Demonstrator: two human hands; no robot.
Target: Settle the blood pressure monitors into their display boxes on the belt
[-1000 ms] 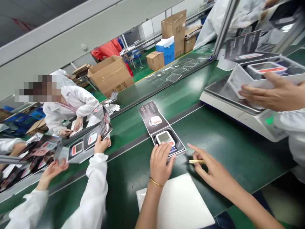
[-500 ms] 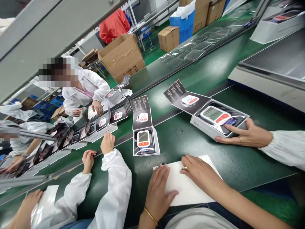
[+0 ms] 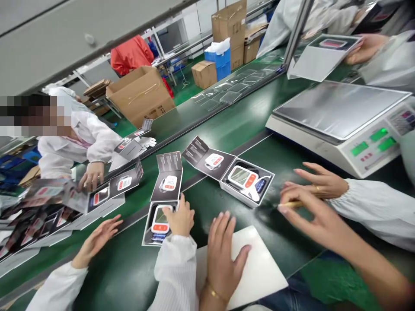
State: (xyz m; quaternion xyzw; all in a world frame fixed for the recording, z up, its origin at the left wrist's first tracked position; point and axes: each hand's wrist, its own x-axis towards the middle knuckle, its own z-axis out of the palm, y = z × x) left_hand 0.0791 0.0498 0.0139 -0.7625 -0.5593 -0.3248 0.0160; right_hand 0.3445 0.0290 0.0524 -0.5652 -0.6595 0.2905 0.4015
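Left hand (image 3: 225, 263) lies open on a white sheet (image 3: 259, 276); right hand (image 3: 316, 220) curls at a pen (image 3: 292, 204), hold unclear. Box (image 3: 241, 192) sits open, not shut yet.

Your green line bench (image 3: 126, 276) carries an open blood pressure monitor box (image 3: 245, 183) with a second open box (image 3: 155, 229) to its left. A white sheet (image 3: 259, 272) lies nearest you, and a digital platform scale (image 3: 337, 125) stands at right.

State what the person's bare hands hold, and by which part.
Right hand: a yellow pen, by its barrel, in the fingertips. Left hand: nothing, lying flat on a white sheet.
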